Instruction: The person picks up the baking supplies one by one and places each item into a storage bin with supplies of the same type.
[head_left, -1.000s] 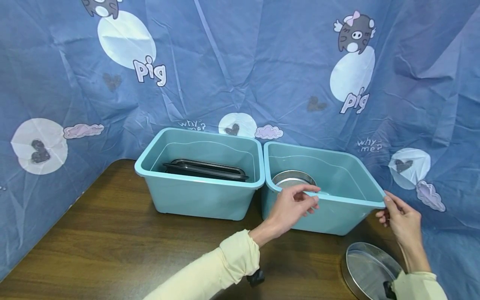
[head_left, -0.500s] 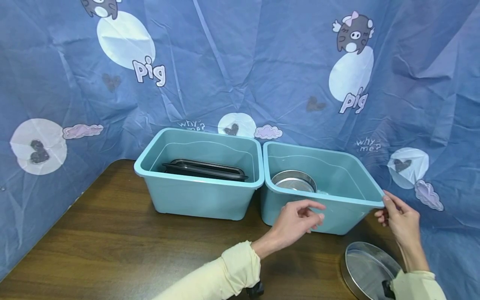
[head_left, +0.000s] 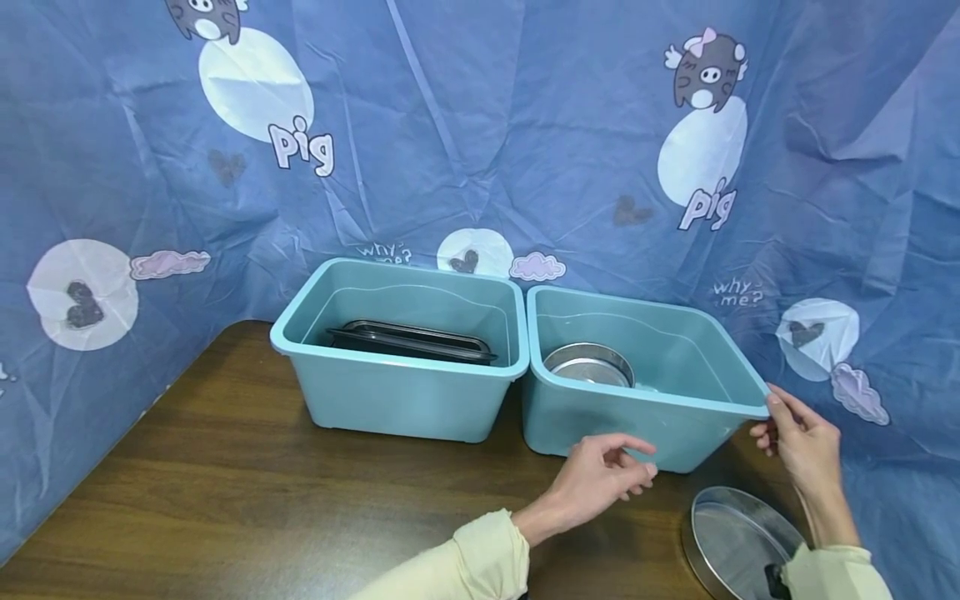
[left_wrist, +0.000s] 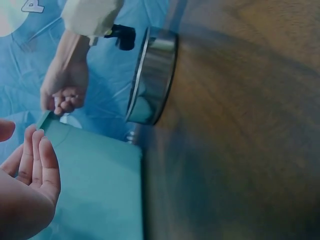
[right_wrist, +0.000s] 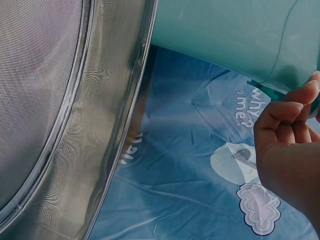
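Note:
My right hand (head_left: pixel 808 442) pinches the front right corner of the right teal bin (head_left: pixel 645 421), thumb on top of the rim. In front of that bin hovers my left hand (head_left: pixel 596 479), loosely bent and holding nothing. A round metal sieve (head_left: pixel 592 365) lies inside the right bin, at its left end. Another round sieve (head_left: pixel 742 537), with a fine mesh, sits on the table beside my right forearm; the right wrist view shows its mesh (right_wrist: pixel 35 85) close up.
Left of the right bin stands a second teal bin (head_left: pixel 405 396) holding black trays (head_left: pixel 412 342). Both stand on a brown wooden table (head_left: pixel 247 492). A blue printed cloth (head_left: pixel 480 125) hangs behind and to the sides.
My left hand has drawn back from the right bin's front rim, down toward the table, uncovering the sieve inside. My right hand has stayed on the bin's corner.

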